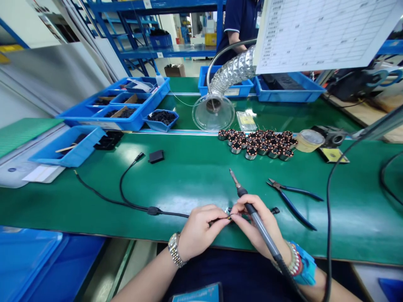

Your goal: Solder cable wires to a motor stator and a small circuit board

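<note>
My left hand (204, 228) is closed in a pinch on a black cable (174, 214), close to the table's front edge. That cable runs left through a small black splitter block (153, 211) and forks into two leads. My right hand (260, 224) is closed, with a soldering iron (262, 233) lying across it and its tip pointing up and away. Its thumb and fingertips also meet my left fingertips at a fine wire end, too small to make out. A black connector end (275, 210) shows just beyond the right hand. Blue-handled cutters (294, 201) lie to the right.
Copper-wound stators (258, 142) stand clustered behind the hands, beside a round tin (310, 139). A fume-extractor funnel (213, 112) hangs over the back. Blue parts bins (126, 121) line the left. A small black case (156, 156) lies mid-table. A person (239, 25) stands beyond the table.
</note>
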Motion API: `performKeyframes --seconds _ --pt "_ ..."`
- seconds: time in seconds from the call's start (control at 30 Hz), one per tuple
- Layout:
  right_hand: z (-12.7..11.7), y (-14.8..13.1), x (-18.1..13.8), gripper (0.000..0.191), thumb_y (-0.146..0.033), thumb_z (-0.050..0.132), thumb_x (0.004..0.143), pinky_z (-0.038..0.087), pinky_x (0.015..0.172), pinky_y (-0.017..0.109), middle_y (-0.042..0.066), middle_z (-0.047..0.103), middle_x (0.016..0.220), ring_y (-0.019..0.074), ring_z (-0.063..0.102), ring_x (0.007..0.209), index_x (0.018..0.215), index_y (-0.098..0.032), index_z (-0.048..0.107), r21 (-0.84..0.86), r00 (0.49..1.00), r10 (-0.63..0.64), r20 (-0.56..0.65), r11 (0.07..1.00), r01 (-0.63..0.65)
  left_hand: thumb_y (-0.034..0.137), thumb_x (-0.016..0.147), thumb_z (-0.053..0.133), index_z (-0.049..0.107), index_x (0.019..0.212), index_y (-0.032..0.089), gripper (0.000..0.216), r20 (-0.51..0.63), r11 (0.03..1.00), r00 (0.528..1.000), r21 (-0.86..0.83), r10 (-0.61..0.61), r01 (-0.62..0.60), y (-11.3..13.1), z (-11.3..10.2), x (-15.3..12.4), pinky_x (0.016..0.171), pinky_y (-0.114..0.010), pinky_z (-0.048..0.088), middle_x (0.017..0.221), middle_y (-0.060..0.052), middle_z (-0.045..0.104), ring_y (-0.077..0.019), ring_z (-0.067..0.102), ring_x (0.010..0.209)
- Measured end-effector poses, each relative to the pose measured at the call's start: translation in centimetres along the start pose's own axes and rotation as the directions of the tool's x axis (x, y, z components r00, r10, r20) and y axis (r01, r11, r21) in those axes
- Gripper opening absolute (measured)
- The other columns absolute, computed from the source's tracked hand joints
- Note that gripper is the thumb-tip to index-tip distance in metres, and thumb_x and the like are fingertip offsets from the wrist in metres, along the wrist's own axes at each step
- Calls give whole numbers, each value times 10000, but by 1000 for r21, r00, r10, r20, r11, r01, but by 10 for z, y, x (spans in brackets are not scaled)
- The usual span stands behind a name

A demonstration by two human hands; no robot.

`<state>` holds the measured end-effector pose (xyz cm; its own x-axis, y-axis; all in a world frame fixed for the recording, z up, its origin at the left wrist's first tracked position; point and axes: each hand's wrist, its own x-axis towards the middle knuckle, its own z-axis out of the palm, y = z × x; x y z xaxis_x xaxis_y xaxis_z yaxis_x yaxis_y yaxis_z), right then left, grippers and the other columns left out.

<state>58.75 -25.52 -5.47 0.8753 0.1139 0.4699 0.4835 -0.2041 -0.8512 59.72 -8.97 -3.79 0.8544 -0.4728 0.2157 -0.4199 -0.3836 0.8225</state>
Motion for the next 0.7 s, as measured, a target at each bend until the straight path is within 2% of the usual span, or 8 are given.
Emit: performKeyframes --seconds 0.2,0.3,0.4,0.57,0.7 --pt "-2 -3 0 245 -152 567 778 486 645 218 -9 561 779 102 558 661 974 -235 446 -64 998 -13 61 998 17 220 835 525 646 775 174 143 -32 998 998 51 45 -43 -1 -2 0 665 -245 432 765 -38 633 -138 568 707" --pt "0 -3 0 215 -156 556 781 484 623 210 -16 554 757 101 558 648 952 -235 452 -55 999 6 35 998 -4 211 851 491 636 774 173 169 -13 989 994 100 108 -106 -1 -1 0 678 -256 424 771 -46 619 -143 551 723" --pt "2 0 1 223 -170 559 781 479 621 211 -26 546 735 101 553 645 956 -237 438 20 997 76 -8 997 -76 205 859 468 625 759 164 190 -16 977 987 144 161 -157 -1 0 0 680 -264 406 765 -50 600 -144 528 719" --pt "-4 5 2 218 -203 538 815 463 616 213 -20 577 763 95 549 645 995 -243 422 56 986 167 -23 985 -165 256 823 540 593 700 162 164 -69 997 995 8 -77 78 1 -2 0 569 -230 362 649 -5 546 -116 484 603" --pt "-6 2 3 259 -186 549 803 476 662 227 -12 597 809 105 580 706 1009 -251 406 101 991 135 28 985 -137 265 803 559 596 680 163 164 -48 990 989 -40 -137 135 2 -4 1 548 -221 343 627 7 524 -110 459 584"
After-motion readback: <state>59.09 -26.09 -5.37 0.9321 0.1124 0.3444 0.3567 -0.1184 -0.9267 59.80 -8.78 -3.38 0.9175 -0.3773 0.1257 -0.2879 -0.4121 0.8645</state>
